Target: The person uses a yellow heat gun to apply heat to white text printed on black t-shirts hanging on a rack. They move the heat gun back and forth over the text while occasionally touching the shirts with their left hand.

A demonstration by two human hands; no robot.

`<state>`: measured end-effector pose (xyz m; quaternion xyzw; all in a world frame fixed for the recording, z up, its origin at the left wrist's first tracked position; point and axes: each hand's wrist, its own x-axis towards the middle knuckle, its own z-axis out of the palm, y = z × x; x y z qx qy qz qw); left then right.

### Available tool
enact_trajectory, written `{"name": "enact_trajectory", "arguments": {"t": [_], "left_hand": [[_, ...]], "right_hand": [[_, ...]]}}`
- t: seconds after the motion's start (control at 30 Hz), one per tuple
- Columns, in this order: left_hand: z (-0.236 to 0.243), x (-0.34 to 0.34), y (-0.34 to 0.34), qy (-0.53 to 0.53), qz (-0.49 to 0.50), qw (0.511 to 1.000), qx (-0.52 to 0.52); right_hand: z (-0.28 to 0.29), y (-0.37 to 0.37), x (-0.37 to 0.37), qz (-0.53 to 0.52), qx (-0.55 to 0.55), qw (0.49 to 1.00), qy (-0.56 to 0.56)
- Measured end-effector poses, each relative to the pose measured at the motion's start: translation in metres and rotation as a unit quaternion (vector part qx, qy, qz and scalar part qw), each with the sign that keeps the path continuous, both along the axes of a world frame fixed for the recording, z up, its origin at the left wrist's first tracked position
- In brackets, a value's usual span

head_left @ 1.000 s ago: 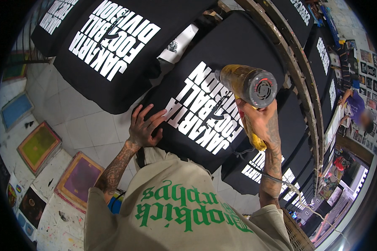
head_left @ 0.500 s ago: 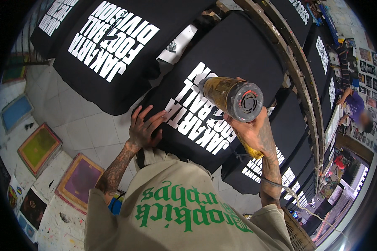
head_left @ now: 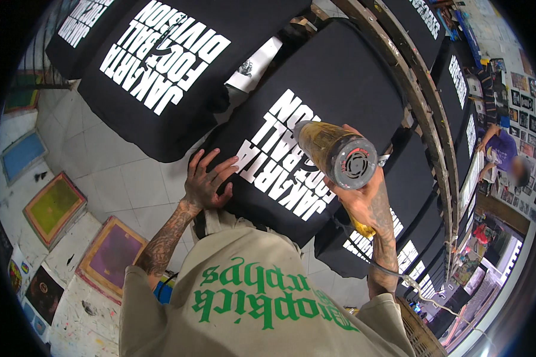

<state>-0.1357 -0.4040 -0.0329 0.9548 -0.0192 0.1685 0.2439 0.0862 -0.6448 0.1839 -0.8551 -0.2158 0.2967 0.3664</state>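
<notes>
Where the right hand [head_left: 363, 195] is: clamped around the handle of a yellow heat gun [head_left: 321, 144].
Heat gun: above the right half of the white print [head_left: 269, 156], vented rear end facing up.
Left hand [head_left: 208, 181]: palm down, fingers apart, touching the near-left corner of the black shirt [head_left: 339, 71].
Cord [head_left: 400, 275]: crossing the right forearm [head_left: 385, 253].

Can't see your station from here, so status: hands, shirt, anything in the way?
Right hand holding corded tool over black shirt. Left hand spread on shirt's edge. Tool hides part of white print.
</notes>
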Motion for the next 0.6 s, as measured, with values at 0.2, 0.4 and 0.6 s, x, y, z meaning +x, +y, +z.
{"name": "enact_trajectory", "arguments": {"t": [0.2,0.4,0.6], "left_hand": [[-0.005,-0.002,0.001,-0.004,-0.001,1.0,0.003],[0.001,-0.002,-0.001,0.001,0.001,1.0,-0.007],[-0.002,-0.002,0.0,-0.001,-0.005,1.0,-0.002]], "right_hand": [[-0.003,0.009,0.0,0.004,0.015,0.999,0.036],[-0.012,0.007,0.018,-0.063,-0.001,0.998,0.023],[-0.006,0.02,0.021,-0.033,0.052,0.997,0.048]]}}
